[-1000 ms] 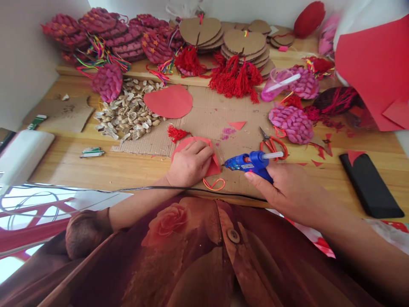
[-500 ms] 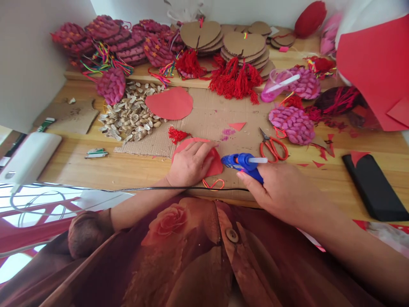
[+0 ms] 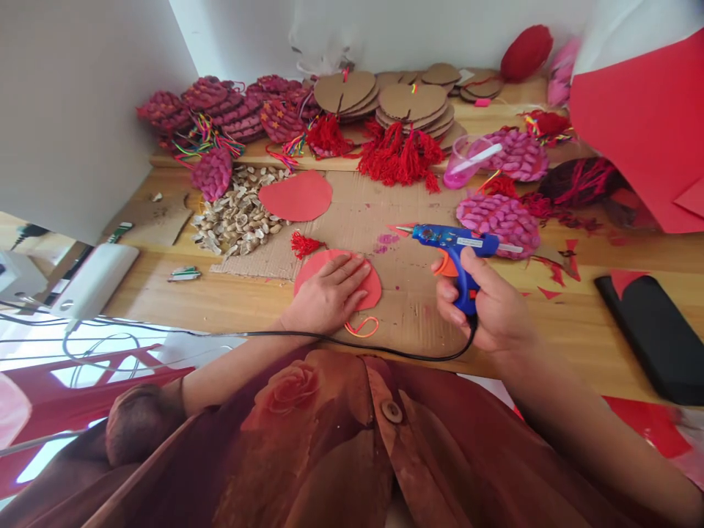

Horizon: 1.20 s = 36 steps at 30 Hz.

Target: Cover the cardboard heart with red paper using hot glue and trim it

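My left hand lies flat with its fingers stretched over a red paper disc, pressing it against the cardboard. A red tassel pokes out past the disc's upper left edge, and an orange cord loop comes out below it. In my right hand is a blue hot glue gun, gripped by the handle, nozzle pointing left, a glue stick out of its back. The fingers are wrapped near its orange trigger. Its black cable runs left in front of my body. The gun is apart from the disc.
Peanut shells and another red paper piece lie behind my left hand. Stacked cardboard discs with red tassels line the back. At right are a braided pink piece and a black phone; a white power bank sits left.
My right hand has raised the glue gun up and turned it, nozzle now left and handle upright. My left hand has flattened out on the disc. The view has shifted; the scissors no longer show.
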Tool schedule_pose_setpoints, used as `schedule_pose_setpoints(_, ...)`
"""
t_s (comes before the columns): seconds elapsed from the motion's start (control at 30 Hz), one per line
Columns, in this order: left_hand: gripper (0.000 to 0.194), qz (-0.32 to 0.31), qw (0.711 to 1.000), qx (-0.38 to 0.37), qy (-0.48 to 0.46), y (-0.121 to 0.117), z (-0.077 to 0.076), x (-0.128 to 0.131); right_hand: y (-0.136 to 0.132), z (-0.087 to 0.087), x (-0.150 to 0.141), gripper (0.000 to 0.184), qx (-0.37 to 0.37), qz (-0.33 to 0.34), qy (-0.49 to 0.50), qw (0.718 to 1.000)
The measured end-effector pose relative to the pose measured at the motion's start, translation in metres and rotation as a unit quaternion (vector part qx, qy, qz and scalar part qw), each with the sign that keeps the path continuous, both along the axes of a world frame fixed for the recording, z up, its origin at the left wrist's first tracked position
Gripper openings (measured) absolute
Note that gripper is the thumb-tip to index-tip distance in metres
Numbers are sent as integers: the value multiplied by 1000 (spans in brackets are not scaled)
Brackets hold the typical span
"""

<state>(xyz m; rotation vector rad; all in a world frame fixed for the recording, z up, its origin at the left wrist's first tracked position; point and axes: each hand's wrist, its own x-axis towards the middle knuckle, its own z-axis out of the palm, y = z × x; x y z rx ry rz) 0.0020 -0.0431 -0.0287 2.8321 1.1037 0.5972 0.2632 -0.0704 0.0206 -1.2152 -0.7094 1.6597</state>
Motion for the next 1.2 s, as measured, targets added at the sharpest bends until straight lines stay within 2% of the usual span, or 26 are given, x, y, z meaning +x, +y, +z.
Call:
schedule_pose_setpoints(0.13,50,16,999,-32,37,1,0,3,5,-7,-12,42,-1,22,76,997)
schedule_pose_setpoints(0.27,52,50,993,-60,86,-2,7,3,9,-14,-20,40,-7,23,151,988)
schedule_pose_setpoints(0.4,52,71,989,-74,103,-5,11,1,9,-19,-20,39,-1,19,179,984)
schedule_pose_setpoints(0.53,52,86,990,-56,96,-5,10,0,9,-21,-20,37,-1,20,185,982)
schedule_pose_setpoints(0.63,52,78,991,-48,99,-3,10,-1,10,-23,-19,38,6,22,181,983)
schedule_pose_setpoints(0.8,50,66,988,-79,114,-1,9,-2,10,-27,-19,41,20,31,178,983)
schedule_pose_setpoints(1.0,50,2,989,-90,113,0,2,-5,10,-28,-19,39,16,30,180,983)
schedule_pose_setpoints(1.2,53,-17,987,-103,121,-2,9,-6,11,-28,-19,38,16,30,163,986)
